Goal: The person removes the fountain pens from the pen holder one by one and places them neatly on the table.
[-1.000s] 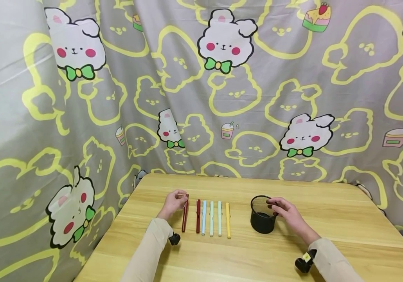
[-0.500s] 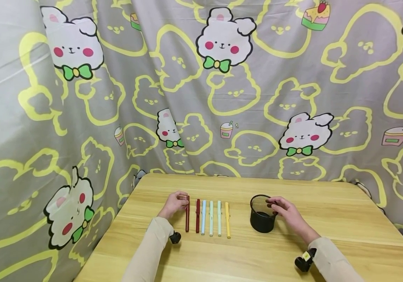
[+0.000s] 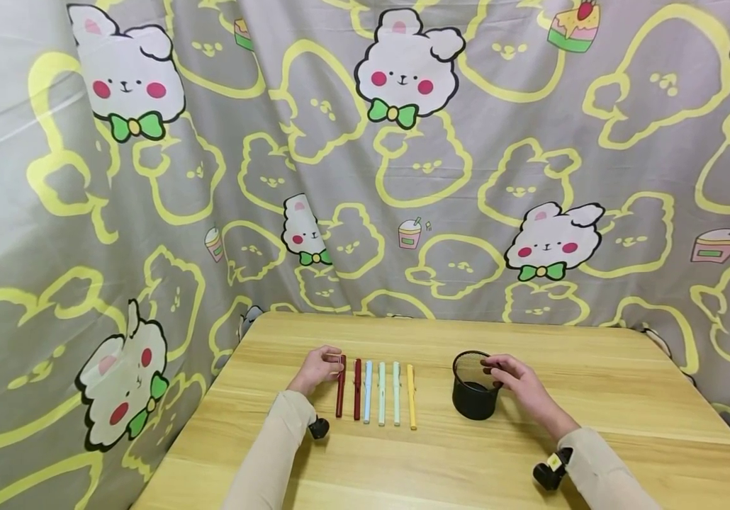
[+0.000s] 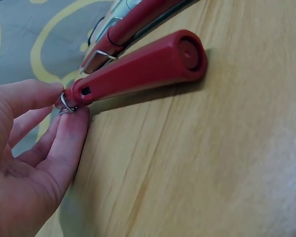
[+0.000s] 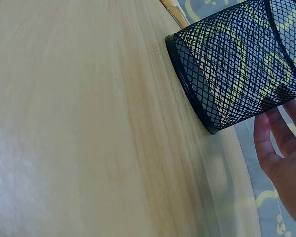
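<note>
My left hand (image 3: 319, 370) pinches the far end of a dark red pen (image 3: 340, 397) between thumb and fingers. In the left wrist view the fingertips meet at the silver clip of this red pen (image 4: 138, 66), whose blunt end points away from the hand. A second dark red pen (image 3: 357, 391) lies just to its right. My right hand (image 3: 524, 388) holds the side of a black mesh pen holder (image 3: 475, 404) that stands upright on the table. Through the mesh holder (image 5: 232, 69), the right wrist view shows fingers against its upper part.
Right of the red pens, a light blue pen (image 3: 368, 393), two mint green pens (image 3: 382, 395) and a yellow pen (image 3: 412, 398) lie side by side in a row. A patterned grey curtain (image 3: 352, 163) hangs behind and left of the wooden table (image 3: 429, 467).
The left hand has shifted the first red pen slightly right, closer to the row, and its slant has straightened. The right hand and the pen holder have stayed in place.
</note>
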{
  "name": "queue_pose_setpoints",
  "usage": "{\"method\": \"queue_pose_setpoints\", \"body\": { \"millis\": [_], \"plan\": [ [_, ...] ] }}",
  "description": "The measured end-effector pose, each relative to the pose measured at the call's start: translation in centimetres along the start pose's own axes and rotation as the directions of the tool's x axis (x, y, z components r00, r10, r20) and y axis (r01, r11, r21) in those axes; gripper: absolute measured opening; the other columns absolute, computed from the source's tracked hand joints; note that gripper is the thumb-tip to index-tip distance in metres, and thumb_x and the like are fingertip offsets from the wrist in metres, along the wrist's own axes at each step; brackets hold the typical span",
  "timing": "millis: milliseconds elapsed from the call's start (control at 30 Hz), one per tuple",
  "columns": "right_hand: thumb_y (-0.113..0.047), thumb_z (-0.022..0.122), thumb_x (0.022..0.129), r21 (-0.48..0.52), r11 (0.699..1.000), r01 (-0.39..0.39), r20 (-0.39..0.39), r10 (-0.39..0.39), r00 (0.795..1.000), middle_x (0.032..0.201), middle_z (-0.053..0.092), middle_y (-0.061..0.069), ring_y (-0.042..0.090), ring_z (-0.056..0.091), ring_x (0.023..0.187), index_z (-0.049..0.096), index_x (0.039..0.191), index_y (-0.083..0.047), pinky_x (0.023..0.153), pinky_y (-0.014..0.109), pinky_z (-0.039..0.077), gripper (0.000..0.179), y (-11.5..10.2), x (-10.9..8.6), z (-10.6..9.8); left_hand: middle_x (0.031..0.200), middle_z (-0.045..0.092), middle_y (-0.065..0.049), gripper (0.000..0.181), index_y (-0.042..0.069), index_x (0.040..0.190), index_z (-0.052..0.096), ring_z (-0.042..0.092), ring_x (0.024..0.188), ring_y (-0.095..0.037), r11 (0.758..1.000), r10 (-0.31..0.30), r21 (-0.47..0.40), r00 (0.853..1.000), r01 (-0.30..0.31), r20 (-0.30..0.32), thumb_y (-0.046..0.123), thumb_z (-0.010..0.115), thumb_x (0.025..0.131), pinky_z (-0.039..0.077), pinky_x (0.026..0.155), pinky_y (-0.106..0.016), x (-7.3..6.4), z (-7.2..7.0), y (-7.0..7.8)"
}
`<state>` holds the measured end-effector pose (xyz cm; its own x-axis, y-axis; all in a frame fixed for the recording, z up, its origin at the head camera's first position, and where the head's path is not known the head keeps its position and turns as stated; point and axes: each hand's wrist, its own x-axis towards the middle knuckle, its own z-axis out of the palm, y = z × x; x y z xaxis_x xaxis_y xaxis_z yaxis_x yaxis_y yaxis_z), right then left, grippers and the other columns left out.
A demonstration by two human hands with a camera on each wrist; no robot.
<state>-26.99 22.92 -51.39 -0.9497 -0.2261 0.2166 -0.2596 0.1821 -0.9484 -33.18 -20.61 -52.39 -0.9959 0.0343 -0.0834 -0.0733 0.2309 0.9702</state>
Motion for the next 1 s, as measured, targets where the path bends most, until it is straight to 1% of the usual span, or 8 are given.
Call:
{"method": "queue_pose_setpoints", "body": {
  "millis": [167,300,467,600,667,833,900,1000],
  "plan": [
    [-0.020,0.050,0.100,0.001,1.000,0.017,0.006,-0.017,1.000,0.126,0.053,0.027,0.009,0.058,0.104,0.052,0.124,0.006,0.078,0.024,0.048,0.035,0.0,0.1,-0.1,0.105,0.056,-0.022,0.040,-0.010,0.122,0.054,0.060,0.082,-0.023,1.000,0.016,0.025,1.000,-0.016,0.004,-0.009,0.064,0.083,0.056,0.071,-0.035,0.2,0.1,0.1],
    [-0.019,0.050,0.100,0.006,1.000,0.031,0.005,-0.031,1.000,0.124,0.055,0.026,0.006,0.058,0.102,0.052,0.123,0.006,0.078,0.024,0.049,0.034,0.1,0.2,-0.1,0.107,0.056,-0.023,0.040,-0.010,0.122,0.053,0.061,0.082,-0.024,0.997,0.036,0.069,0.999,-0.037,0.022,-0.008,0.063,0.084,0.056,0.069,-0.035,0.3,0.2,0.2],
    [-0.016,0.049,0.100,0.017,0.999,0.050,0.013,-0.051,0.999,0.120,0.058,0.024,0.007,0.059,0.101,0.052,0.122,0.008,0.077,0.023,0.050,0.033,0.4,0.3,-0.1,0.104,0.058,-0.021,0.036,-0.010,0.118,0.056,0.062,0.081,-0.023,0.988,0.050,0.145,0.999,-0.052,0.022,-0.007,0.064,0.083,0.056,0.067,-0.033,0.4,0.3,0.4],
    [-0.016,0.049,0.100,0.017,0.998,0.055,0.011,-0.056,0.998,0.120,0.056,0.028,0.006,0.059,0.101,0.052,0.122,0.008,0.077,0.023,0.050,0.033,0.6,0.3,-0.1,0.103,0.059,-0.021,0.036,-0.011,0.117,0.056,0.062,0.083,-0.024,0.980,0.062,0.189,0.998,-0.065,0.025,-0.007,0.065,0.082,0.056,0.067,-0.033,0.3,0.5,0.6],
    [-0.017,0.050,0.100,0.015,0.998,0.055,0.009,-0.055,0.998,0.120,0.055,0.029,0.005,0.059,0.100,0.052,0.121,0.008,0.076,0.022,0.050,0.033,0.6,0.3,-0.1,0.104,0.059,-0.020,0.035,-0.010,0.117,0.057,0.062,0.083,-0.024,0.975,0.058,0.211,0.998,-0.061,0.021,-0.006,0.066,0.083,0.056,0.067,-0.033,0.1,0.6,0.7],
    [-0.017,0.050,0.099,0.012,0.999,0.052,0.004,-0.052,0.999,0.118,0.060,0.022,0.004,0.059,0.099,0.053,0.121,0.008,0.076,0.023,0.050,0.033,0.7,0.3,-0.1,0.102,0.060,-0.019,0.035,-0.009,0.116,0.057,0.063,0.080,-0.024,0.964,0.051,0.261,0.999,-0.051,0.005,-0.005,0.067,0.083,0.056,0.064,-0.032,-0.3,0.8,1.2],
    [-0.016,0.050,0.100,0.014,0.998,0.055,0.006,-0.056,0.998,0.118,0.059,0.023,0.004,0.059,0.099,0.052,0.121,0.008,0.076,0.023,0.050,0.033,0.6,0.3,-0.1,0.100,0.061,-0.019,0.034,-0.009,0.115,0.057,0.063,0.078,-0.023,0.960,0.056,0.276,0.998,-0.054,0.000,-0.005,0.066,0.083,0.056,0.063,-0.032,-0.3,0.9,1.2],
    [-0.016,0.050,0.100,0.017,0.998,0.056,0.006,-0.056,0.998,0.118,0.060,0.020,0.005,0.059,0.100,0.052,0.121,0.008,0.076,0.023,0.050,0.033,0.5,0.3,-0.1,0.098,0.061,-0.018,0.032,-0.009,0.114,0.058,0.063,0.075,-0.021,0.957,0.067,0.282,0.998,-0.062,-0.007,-0.005,0.066,0.083,0.055,0.061,-0.032,-0.3,1.0,1.3]
  ]
}}
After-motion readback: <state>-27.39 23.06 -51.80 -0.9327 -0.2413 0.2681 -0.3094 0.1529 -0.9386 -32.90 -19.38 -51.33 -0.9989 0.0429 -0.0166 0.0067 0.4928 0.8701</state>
